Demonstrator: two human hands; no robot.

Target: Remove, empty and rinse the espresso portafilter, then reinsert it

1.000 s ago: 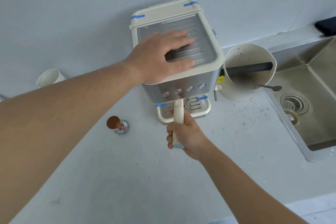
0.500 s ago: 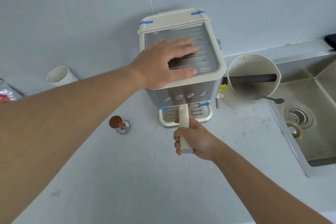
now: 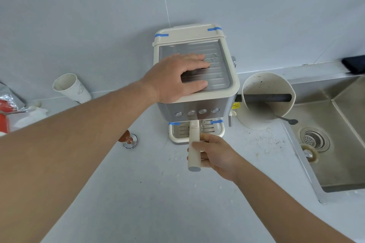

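The cream and steel espresso machine [image 3: 197,92] stands on the pale grey surface [image 3: 158,193] against the wall, with the wooden-knobbed tamper [image 3: 128,139] and white paper cup [image 3: 72,89] to its left, and the cream knock-box bucket [image 3: 265,102] between it and the stainless steel sink [image 3: 335,144] on its right.

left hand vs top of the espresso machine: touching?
Touching. The head view shows the left hand flat on the espresso machine's top tray, palm and fingers pressed on it with no visible gap.
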